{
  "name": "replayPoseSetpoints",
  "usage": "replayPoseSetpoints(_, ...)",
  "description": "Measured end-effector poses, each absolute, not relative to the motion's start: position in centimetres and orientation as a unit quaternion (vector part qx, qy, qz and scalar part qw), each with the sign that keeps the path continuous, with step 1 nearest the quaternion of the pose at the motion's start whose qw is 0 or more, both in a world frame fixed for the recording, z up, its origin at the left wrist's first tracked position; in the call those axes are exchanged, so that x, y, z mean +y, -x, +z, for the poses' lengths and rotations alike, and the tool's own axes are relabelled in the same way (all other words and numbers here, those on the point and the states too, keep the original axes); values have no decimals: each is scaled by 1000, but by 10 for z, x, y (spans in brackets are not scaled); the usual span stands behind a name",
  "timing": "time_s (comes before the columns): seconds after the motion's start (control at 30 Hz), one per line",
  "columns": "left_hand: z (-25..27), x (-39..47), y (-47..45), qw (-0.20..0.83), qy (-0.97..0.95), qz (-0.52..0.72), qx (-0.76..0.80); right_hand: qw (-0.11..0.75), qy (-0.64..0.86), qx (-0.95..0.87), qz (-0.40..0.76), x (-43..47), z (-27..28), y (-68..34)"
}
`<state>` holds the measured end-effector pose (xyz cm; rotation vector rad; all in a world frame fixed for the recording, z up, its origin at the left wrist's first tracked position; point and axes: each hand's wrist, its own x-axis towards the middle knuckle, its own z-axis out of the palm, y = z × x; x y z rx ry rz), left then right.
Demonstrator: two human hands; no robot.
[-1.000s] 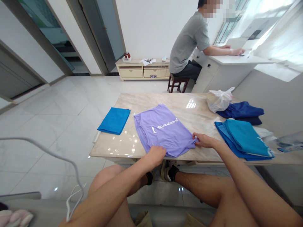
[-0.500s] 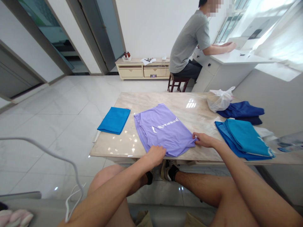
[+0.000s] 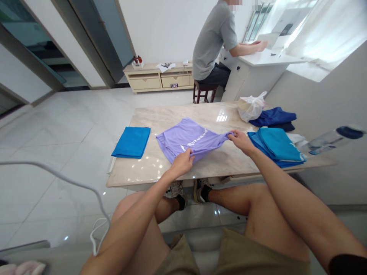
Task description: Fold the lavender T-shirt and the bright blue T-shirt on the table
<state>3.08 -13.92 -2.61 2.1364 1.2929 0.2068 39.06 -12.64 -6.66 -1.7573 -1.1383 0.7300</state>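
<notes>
My left grip [image 3: 182, 163] pinches the purple garment [image 3: 177, 139] at six o'clock, right grip [image 3: 242, 142] at three; I should tension it evenly.

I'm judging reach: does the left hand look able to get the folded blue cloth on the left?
Probably yes: nothing tall stands between the left hand and the blue cloth, though that hand grips the purple garment.

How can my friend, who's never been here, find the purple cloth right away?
Look at the long, pale table. Between a folded blue cloth on the left and a blue pile on the right, the left hand and right hand hold the purple cloth. Both neighbours are blue; it alone is purple, with white writing.
</notes>
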Motion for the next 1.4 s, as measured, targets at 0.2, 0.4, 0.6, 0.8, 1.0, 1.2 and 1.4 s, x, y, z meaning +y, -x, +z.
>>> replayPoseSetpoints(0.2, -43, -163, -39, 432, -796, 130, 403, 554, 648, -398, 338, -122, -59, -391)
replayPoseSetpoints(0.4, -47, -184, -42, 531, -766, 148, 331, 530, 656, -429, 325, -116, -66, -374)
replayPoseSetpoints(0.6, -60, -148, -19, 494, -715, 183, 459, 485, 670, -461, 322, -75, -66, -337)
replayPoseSetpoints(0.8, -72, -119, 23, 406, -702, 141, 569, 398, 699, -510, 305, -13, -79, -303)
replayPoseSetpoints(1.0, -58, -99, 53, 166, -755, -18, 634, 288, 743, -550, 249, 11, -96, -293)
replayPoseSetpoints(1.2, -57, -85, 43, 163, -801, -33, 575, 104, 749, -607, 245, -37, -62, -334)
replayPoseSetpoints(1.4, -62, -88, 22, 161, -810, -90, 556, -30, 760, -415, 499, -133, -70, -323)
